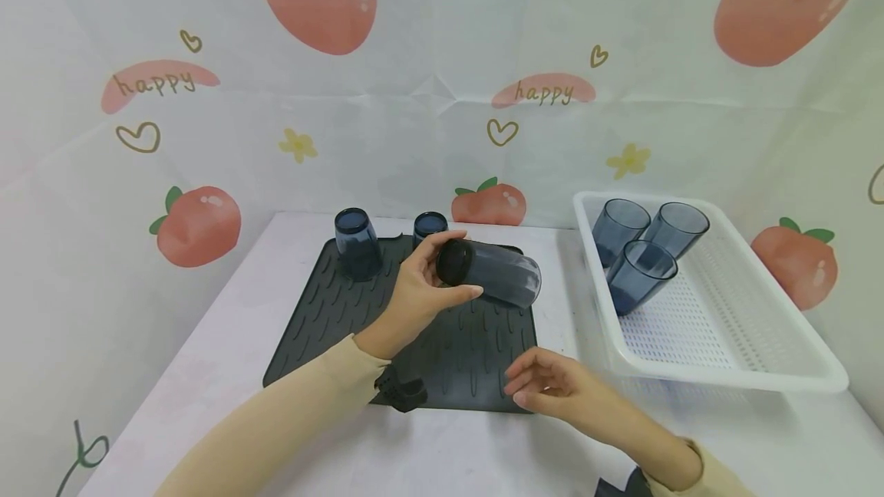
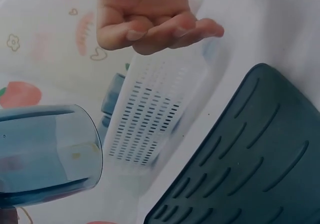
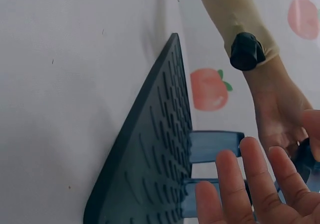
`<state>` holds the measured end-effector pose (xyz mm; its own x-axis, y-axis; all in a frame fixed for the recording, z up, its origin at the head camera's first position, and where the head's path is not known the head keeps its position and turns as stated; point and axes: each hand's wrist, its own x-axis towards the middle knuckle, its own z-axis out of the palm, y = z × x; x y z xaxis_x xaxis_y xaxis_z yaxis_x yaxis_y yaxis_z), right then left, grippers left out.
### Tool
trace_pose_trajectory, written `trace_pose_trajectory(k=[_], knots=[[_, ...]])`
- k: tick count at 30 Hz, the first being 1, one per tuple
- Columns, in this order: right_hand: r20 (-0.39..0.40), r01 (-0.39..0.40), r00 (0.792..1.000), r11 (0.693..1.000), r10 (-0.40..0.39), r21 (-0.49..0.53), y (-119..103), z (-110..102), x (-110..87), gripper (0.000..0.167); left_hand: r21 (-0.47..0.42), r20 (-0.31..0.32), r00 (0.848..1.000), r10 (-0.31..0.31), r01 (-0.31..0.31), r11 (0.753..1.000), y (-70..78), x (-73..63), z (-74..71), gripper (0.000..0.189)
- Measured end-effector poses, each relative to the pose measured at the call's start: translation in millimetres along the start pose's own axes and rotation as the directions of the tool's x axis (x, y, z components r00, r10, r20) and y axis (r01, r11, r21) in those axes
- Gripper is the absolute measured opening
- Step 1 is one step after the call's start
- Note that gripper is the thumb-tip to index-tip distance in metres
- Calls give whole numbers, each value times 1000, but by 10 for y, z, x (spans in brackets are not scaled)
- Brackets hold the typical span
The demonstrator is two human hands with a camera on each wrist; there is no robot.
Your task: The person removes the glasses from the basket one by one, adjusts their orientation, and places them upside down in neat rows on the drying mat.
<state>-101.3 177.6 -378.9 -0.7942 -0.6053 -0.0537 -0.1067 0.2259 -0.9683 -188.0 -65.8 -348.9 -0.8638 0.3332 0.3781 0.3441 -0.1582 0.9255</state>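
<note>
My left hand (image 1: 424, 282) grips a blue-tinted glass (image 1: 503, 274) by its dark base end, above the black ribbed mat (image 1: 449, 359). The glass lies sideways in the air, its other end pointing right. In the left wrist view the clear side of that glass (image 2: 50, 154) fills the left edge. Near the mat's front right corner my right hand (image 1: 552, 386) hovers with loosely bent fingers, holding nothing. Two similar glasses stand toward the mat's back edge: one at the left (image 1: 357, 245), the other (image 1: 430, 225) partly hidden behind my left hand.
A white perforated basket (image 1: 732, 370) stands on the right of the white table (image 1: 470, 451). Three blue-tinted glasses (image 1: 642, 271) lean together in its left part. A printed cloth (image 1: 428, 152) hangs behind the table.
</note>
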Motion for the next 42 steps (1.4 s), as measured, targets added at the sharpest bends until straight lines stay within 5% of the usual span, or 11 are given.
trace_pose_trajectory(k=[13,23,31,42], knots=[[22,-9,1000,999,8,32,34,2,-6,29,73,-67,998,-17,21,997,-106,223,88,72],[33,-18,999,997,15,74,37,8,-3,35,39,-55,998,-43,45,998,-190,344,168,69],[35,-3,999,996,0,85,31,14,-4,36,136,-26,1000,1,2,991,-280,398,175,69],[35,-2,999,997,-1,80,21,25,-1,37,170,-65,997,-28,39,985,-399,504,173,67]])
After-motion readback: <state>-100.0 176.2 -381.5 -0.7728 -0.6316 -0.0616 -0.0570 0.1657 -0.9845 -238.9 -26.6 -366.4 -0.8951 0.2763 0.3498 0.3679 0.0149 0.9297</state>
